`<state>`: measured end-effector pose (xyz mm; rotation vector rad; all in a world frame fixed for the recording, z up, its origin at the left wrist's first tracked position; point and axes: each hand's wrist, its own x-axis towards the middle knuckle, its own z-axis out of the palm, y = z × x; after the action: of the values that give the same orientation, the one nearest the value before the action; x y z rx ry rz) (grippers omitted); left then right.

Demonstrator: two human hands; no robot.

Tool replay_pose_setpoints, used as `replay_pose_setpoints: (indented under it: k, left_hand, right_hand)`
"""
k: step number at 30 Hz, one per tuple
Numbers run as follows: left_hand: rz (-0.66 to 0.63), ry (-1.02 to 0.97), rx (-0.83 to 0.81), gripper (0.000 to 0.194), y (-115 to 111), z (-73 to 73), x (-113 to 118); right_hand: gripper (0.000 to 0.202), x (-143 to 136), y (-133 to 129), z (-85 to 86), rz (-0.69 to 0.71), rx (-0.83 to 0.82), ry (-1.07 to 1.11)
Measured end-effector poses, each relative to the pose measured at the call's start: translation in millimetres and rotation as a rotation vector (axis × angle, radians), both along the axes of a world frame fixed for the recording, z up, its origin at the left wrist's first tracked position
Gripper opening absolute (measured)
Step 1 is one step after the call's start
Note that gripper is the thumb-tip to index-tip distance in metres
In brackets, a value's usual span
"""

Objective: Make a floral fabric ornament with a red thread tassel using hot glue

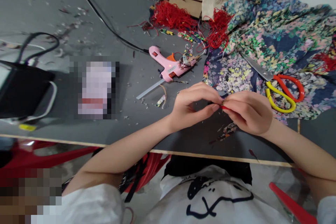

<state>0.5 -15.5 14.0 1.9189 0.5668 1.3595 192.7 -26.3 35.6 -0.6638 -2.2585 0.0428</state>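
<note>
My left hand (195,105) and my right hand (249,110) meet above the front of the grey table. Both pinch a small piece with a bit of red and dark colour (222,106) between thumbs and fingertips; most of it is hidden, so its kind does not show. Just beyond my left hand lies a pink glue gun (168,63) with a glue stick (151,90) out of its back and a fabric-littered nozzle. Scissors (282,91) with one red and one yellow handle rest on flowered fabric (278,45), beyond my right hand.
Red cord bundles (173,16) and brown cardboard (183,1) lie at the back. A black cable (105,22) runs to the glue gun. On the left are a blurred-out phone (96,89) and a black box (23,87) with cords. Small scraps (228,130) litter the grey table (147,126).
</note>
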Motion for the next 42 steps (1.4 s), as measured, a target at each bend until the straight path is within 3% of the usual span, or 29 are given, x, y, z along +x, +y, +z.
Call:
replay_pose_setpoints:
  k: [7,12,25,32,36,37,39,42]
  left_hand:
    - [-0.039,-0.109,-0.189,0.006,0.4,-3.6,0.6]
    - [-0.021,-0.109,-0.232,0.005,-0.7,-4.7,0.0]
    - [0.144,0.013,-0.036,0.002,-5.6,-7.3,-1.9]
    - [0.24,-0.022,-0.196,0.027,-1.4,-14.3,-0.8]
    - [0.343,-0.101,-0.125,0.008,7.0,-17.5,-2.3]
    - [0.341,-0.115,-0.089,0.015,8.1,-17.7,-2.7]
    - [0.287,-0.065,0.022,0.025,8.1,-16.7,-3.2]
    - [0.206,0.058,0.174,0.02,3.9,-11.8,-2.4]
  right_hand:
    - [0.007,-0.7,1.2,1.7,-0.018,-0.077,0.022]
    - [0.007,0.8,2.4,3.4,-0.01,-0.123,0.033]
    - [0.006,3.9,5.7,4.3,-0.049,-0.168,0.057]
    - [0.008,5.2,8.7,3.9,-0.033,-0.178,0.074]
    - [0.008,5.2,8.4,4.0,-0.032,-0.188,0.074]
    - [0.008,5.1,8.3,4.3,-0.031,-0.189,0.073]
    - [0.008,4.5,7.7,5.1,-0.027,-0.19,0.069]
    - [0.007,3.8,5.9,5.0,-0.024,-0.186,0.056]
